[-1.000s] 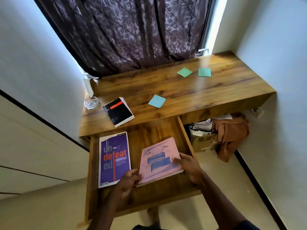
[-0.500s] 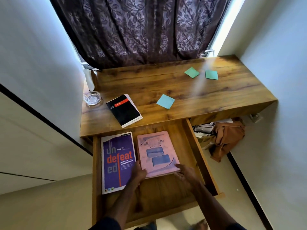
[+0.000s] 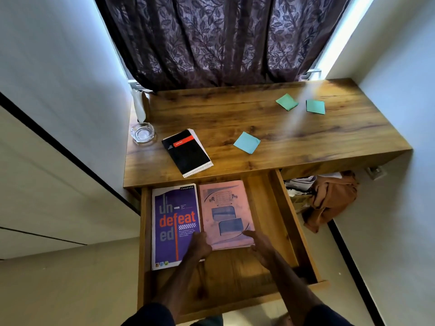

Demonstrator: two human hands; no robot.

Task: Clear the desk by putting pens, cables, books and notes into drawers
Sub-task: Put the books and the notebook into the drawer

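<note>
The desk drawer (image 3: 291, 222) is pulled out. A purple book (image 3: 174, 222) lies flat at its left, and a pink book (image 3: 224, 208) lies flat right beside it. My left hand (image 3: 199, 246) rests at the pink book's near left corner, partly over the purple book. At the book's near right corner, the spread fingertips of my right hand (image 3: 260, 245) touch its edge. Neither hand lifts it. On the desk top (image 3: 235, 118) lie a black notebook (image 3: 187, 151), a blue note (image 3: 246, 142) and two green notes (image 3: 286, 101) (image 3: 315, 106).
A glass ashtray (image 3: 142, 132) sits at the desk's far left corner by the wall. A dark curtain (image 3: 211, 38) hangs behind the desk. Brown cloth (image 3: 332, 198) and a box lie on the floor under the desk's right side.
The pink book went from tilted in both hands to flat in the drawer, then slid farther in beside the purple book. Both hands followed its near edge.
</note>
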